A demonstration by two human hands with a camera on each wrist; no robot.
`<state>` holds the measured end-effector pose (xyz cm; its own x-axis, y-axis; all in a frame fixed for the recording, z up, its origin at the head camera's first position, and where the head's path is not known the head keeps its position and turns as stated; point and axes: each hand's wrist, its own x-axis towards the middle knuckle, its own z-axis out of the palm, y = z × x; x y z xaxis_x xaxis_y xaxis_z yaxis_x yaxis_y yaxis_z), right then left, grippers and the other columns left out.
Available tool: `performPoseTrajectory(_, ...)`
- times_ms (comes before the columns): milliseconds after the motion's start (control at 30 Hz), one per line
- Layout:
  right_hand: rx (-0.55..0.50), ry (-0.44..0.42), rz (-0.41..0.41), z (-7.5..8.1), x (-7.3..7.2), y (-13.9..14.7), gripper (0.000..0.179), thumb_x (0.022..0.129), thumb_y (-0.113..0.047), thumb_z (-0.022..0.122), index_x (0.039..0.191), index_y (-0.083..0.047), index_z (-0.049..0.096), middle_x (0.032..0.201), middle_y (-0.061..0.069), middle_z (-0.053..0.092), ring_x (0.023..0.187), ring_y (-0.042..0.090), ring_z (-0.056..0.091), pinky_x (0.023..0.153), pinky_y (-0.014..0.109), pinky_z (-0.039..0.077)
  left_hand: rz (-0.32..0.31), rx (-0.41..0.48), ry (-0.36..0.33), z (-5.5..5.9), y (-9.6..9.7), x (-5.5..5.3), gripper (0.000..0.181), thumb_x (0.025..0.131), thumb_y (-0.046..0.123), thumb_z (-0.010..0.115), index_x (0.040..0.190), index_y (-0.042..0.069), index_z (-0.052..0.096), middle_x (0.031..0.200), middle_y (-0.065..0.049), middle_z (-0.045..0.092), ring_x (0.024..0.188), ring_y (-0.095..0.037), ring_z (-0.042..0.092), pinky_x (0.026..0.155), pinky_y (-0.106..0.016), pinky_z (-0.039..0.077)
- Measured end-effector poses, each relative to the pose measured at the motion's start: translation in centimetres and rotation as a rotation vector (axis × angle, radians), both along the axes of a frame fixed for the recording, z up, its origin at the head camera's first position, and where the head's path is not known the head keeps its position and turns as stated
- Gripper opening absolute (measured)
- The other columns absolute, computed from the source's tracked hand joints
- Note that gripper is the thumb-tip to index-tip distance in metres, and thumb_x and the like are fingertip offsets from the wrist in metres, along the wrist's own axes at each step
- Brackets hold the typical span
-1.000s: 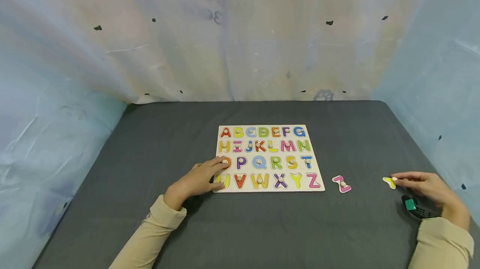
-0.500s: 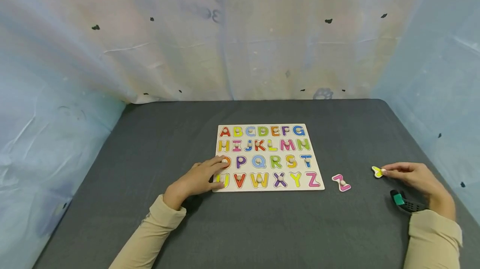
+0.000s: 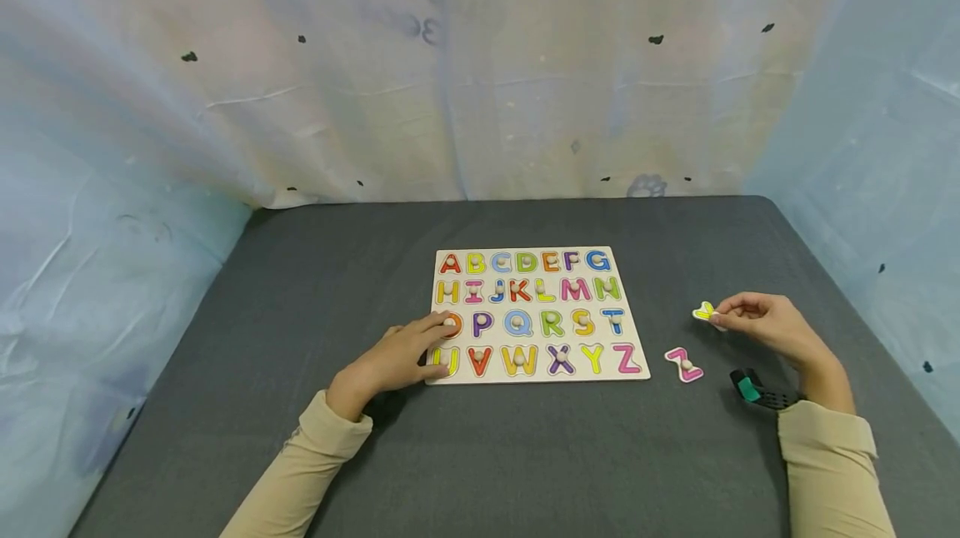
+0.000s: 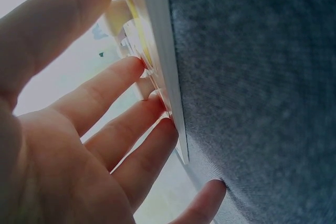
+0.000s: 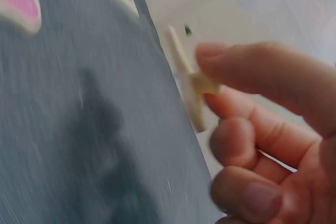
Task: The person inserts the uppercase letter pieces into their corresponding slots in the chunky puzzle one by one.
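Note:
My right hand (image 3: 776, 330) pinches a yellow wooden letter Y piece (image 3: 703, 311) by its small knob (image 5: 203, 83), between thumb and forefinger. The piece is up off the table, to the right of an alphabet puzzle board (image 3: 536, 341). In the right wrist view the Y piece is seen edge-on and a little blurred. My left hand (image 3: 393, 359) rests with spread fingers on the board's left edge, over the O and U. Most letters on the board carry knobs; the Y and Z places show flat coloured shapes. A pink letter Z piece (image 3: 692, 374) lies beside the board's lower right corner.
A dark grey cloth covers the table (image 3: 525, 463). Plastic sheeting (image 3: 525, 105) hangs behind it and along both sides. On the right wrist sits a black strap with a green patch (image 3: 748, 390).
My right hand has carried the yellow Y piece leftward and away from me, from the table's right side towards the board. The left hand and the board have stayed put.

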<state>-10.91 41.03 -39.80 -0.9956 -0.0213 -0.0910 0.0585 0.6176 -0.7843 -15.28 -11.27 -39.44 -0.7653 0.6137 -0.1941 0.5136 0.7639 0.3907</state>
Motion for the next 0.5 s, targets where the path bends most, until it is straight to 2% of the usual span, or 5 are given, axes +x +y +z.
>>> performPoseTrajectory(133,-0.055,0.034,0.017,0.1,-0.7,-2.0,0.009,0.09,-0.013,0.067,0.09,-0.003,0.068,0.064,-0.014,0.063,0.06,0.007,0.053,0.058,0.023,0.043,-0.003,0.0,0.001,-0.1,-0.1,0.0,0.062,0.089,0.03,0.068,0.144,0.012,0.046,0.156,-0.014,0.036,0.144,-0.033,0.037,0.107,-0.059,0.034)
performPoseTrajectory(300,-0.106,0.062,0.025,0.3,-1.3,-4.5,0.005,0.09,-0.01,0.066,0.086,-0.007,0.068,0.061,-0.015,0.059,0.056,0.007,0.045,0.054,0.027,0.036,-0.001,-0.004,-0.005,-0.3,-0.2,-0.1,0.062,0.089,0.03,0.068,0.144,0.012,0.045,0.156,-0.013,0.036,0.144,-0.033,0.036,0.107,-0.059,0.033)
performPoseTrajectory(500,-0.217,0.071,0.068,0.2,-1.6,-7.1,0.006,0.089,-0.008,0.067,0.083,-0.007,0.068,0.063,-0.015,0.061,0.05,0.008,0.037,0.049,0.033,0.031,-0.004,-0.005,-0.006,-0.3,-0.2,-0.1,0.062,0.09,0.031,0.067,0.145,0.013,0.045,0.156,-0.013,0.035,0.145,-0.033,0.036,0.107,-0.058,0.033)
